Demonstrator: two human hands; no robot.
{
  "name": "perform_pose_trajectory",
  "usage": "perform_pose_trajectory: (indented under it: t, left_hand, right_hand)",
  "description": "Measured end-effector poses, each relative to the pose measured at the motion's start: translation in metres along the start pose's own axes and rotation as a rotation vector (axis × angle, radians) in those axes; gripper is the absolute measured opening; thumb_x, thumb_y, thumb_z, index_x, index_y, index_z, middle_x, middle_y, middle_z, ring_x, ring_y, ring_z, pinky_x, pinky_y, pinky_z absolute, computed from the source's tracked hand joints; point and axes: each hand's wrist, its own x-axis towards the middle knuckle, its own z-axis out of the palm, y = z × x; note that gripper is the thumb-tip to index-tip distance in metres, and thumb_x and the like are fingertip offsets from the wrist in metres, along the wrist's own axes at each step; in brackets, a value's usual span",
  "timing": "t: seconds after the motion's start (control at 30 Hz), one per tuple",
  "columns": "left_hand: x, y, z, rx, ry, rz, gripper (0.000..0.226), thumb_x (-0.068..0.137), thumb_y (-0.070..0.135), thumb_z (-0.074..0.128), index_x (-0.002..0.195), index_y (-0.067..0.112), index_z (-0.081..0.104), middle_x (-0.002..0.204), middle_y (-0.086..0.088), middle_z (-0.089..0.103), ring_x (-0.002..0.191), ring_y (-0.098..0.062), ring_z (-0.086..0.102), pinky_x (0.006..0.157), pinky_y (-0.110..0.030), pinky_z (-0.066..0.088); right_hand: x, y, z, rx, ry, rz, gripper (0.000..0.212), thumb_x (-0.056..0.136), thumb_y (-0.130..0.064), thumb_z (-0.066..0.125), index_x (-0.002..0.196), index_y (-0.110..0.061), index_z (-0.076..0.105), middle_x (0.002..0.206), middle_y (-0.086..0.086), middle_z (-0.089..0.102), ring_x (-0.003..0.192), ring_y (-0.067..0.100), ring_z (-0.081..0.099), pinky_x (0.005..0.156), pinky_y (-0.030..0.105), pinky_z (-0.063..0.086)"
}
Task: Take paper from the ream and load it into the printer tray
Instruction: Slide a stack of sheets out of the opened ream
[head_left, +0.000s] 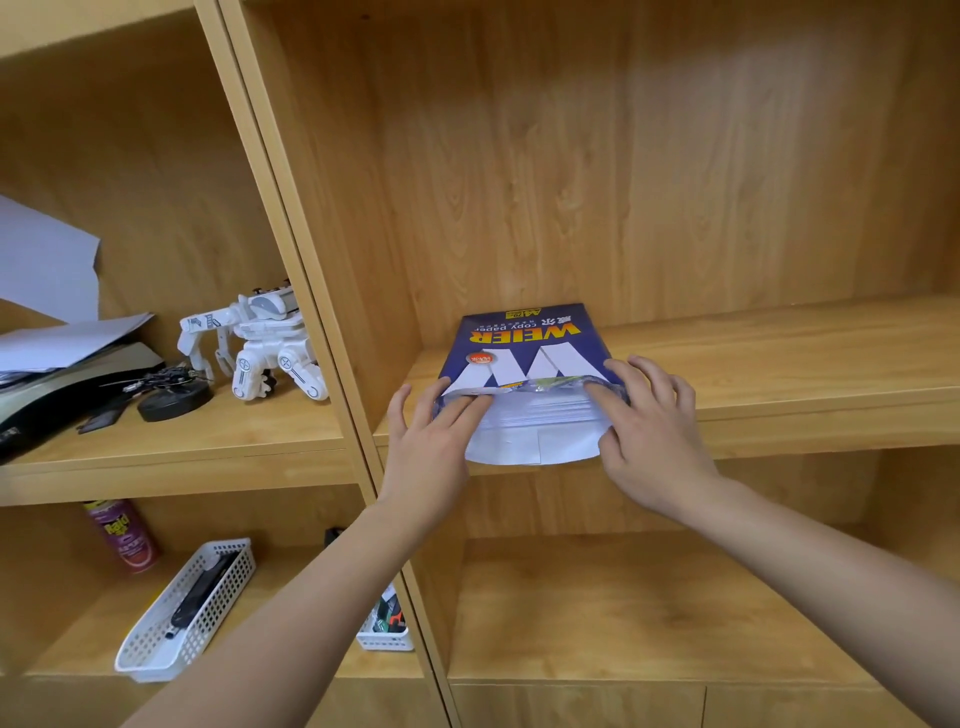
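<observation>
On shelf, hands touch ream.

I see the blue ream lying flat on the shelf, its open end at six o'clock, white sheets showing.

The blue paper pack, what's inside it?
White sheets show stacked at the open end of the pack, between the left hand and right hand. How far back the stack goes is hidden by the wrapper.
</observation>
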Motion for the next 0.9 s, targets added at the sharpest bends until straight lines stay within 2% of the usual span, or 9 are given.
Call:
perform_pose_trajectory:
  t: [0.1,0.17,0.33,0.53,0.7,0.8,0.9]
  left_hand:
    - [0.011,0.002,-0.003,-0.081,-0.041,-0.043,0.072,0.063,-0.015,0.055,0.128,0.015,0.064,0.115,0.0,0.073,0.123,-0.036,0.055,0.108,-0.061,0.029]
    - [0.016,0.001,-0.005,-0.126,-0.059,-0.059,0.067,0.066,-0.01,0.057,0.127,0.015,0.065,0.115,0.0,0.073,0.121,-0.035,0.057,0.109,-0.058,0.03]
    - [0.024,-0.003,-0.01,-0.254,-0.112,-0.107,0.042,0.084,0.013,0.05,0.12,0.023,0.068,0.104,0.004,0.071,0.113,-0.024,0.056,0.106,-0.041,0.025]
    - [0.027,-0.003,-0.015,-0.229,-0.114,-0.045,0.043,0.084,0.02,0.052,0.124,0.022,0.067,0.121,0.005,0.07,0.127,-0.022,0.051,0.111,-0.043,0.02]
    - [0.029,-0.005,-0.017,-0.24,-0.175,-0.048,0.044,0.088,0.019,0.054,0.131,0.024,0.061,0.137,0.008,0.061,0.142,-0.021,0.037,0.117,-0.044,0.013]
    - [0.03,-0.008,-0.014,-0.243,-0.191,-0.068,0.039,0.091,0.019,0.053,0.129,0.026,0.061,0.14,0.01,0.058,0.144,-0.02,0.034,0.118,-0.044,0.011]
    - [0.03,-0.009,-0.011,-0.23,-0.159,-0.076,0.033,0.09,0.006,0.054,0.116,0.023,0.064,0.13,0.009,0.064,0.141,-0.024,0.039,0.116,-0.046,0.013]
  right_hand:
    - [0.012,-0.005,-0.004,0.026,-0.036,0.01,0.052,0.072,-0.021,0.043,0.119,-0.014,0.064,0.136,0.012,0.054,0.131,0.032,0.034,0.102,0.045,0.021]
    - [0.021,-0.009,-0.006,0.048,-0.064,0.001,0.052,0.073,-0.023,0.046,0.121,-0.016,0.065,0.138,0.01,0.053,0.134,0.03,0.032,0.104,0.044,0.019]
    - [0.034,-0.013,-0.012,0.129,-0.106,-0.018,0.043,0.079,-0.032,0.043,0.109,-0.018,0.071,0.14,0.005,0.05,0.139,0.027,0.028,0.107,0.041,0.015]
    - [0.037,-0.011,-0.012,0.216,-0.093,-0.021,0.036,0.079,-0.033,0.046,0.099,-0.02,0.072,0.135,0.003,0.055,0.136,0.025,0.033,0.105,0.041,0.02]
    - [0.031,-0.01,-0.013,0.298,-0.036,-0.033,0.028,0.079,-0.031,0.048,0.086,-0.02,0.073,0.13,0.002,0.059,0.133,0.024,0.038,0.103,0.037,0.019]
    - [0.027,-0.011,-0.014,0.278,-0.053,-0.075,0.032,0.08,-0.033,0.05,0.095,-0.022,0.076,0.134,0.004,0.056,0.136,0.025,0.035,0.105,0.038,0.018]
    - [0.024,-0.013,-0.014,0.251,-0.133,-0.059,0.042,0.08,-0.037,0.046,0.11,-0.025,0.073,0.143,0.005,0.047,0.14,0.025,0.027,0.108,0.041,0.017]
